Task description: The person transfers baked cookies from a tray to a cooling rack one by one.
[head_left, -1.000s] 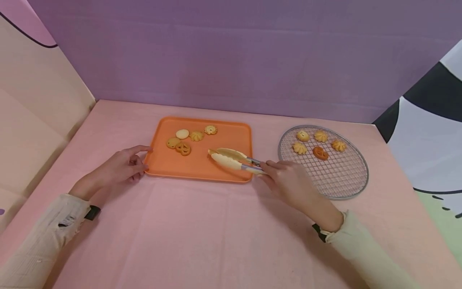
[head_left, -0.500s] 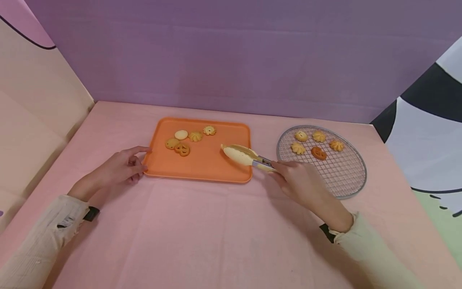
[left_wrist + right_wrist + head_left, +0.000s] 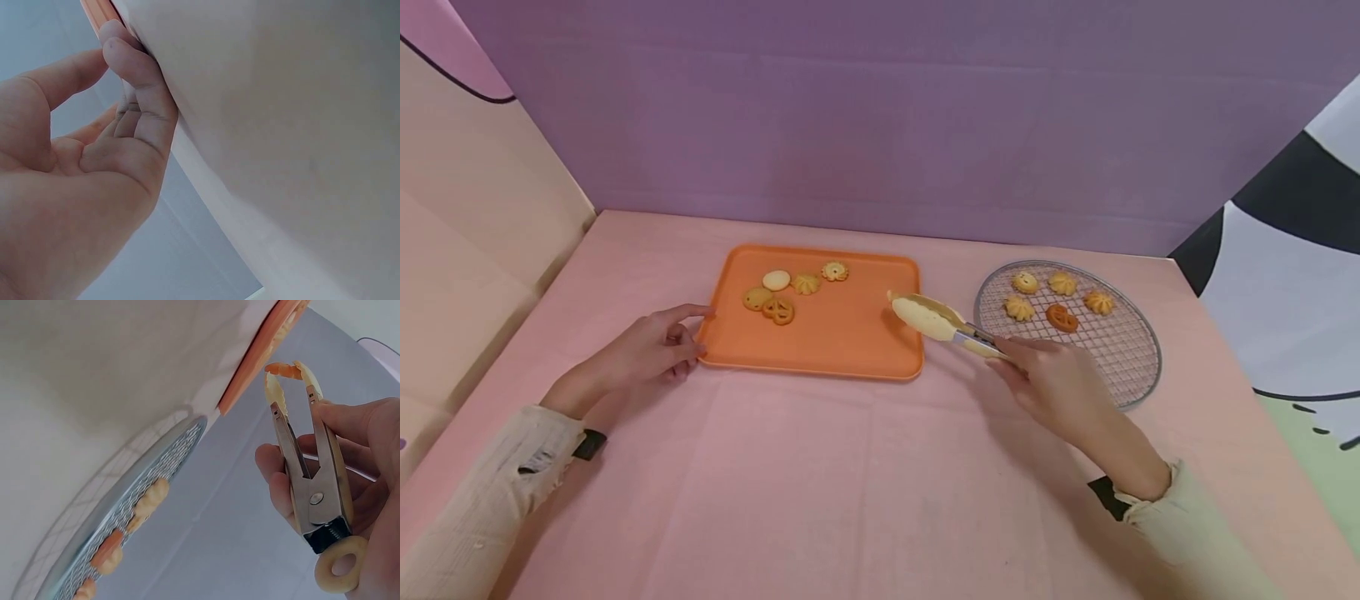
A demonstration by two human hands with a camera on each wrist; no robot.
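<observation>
A person's right hand grips a pair of tongs, a small biscuit caught between the tips, above the right end of an orange tray. The left hand touches the tray's left edge, forefinger and thumb set apart. Five biscuits, one of them a pretzel, lie on the tray; a round wire rack to its right bears five more, on a pink tabletop.
</observation>
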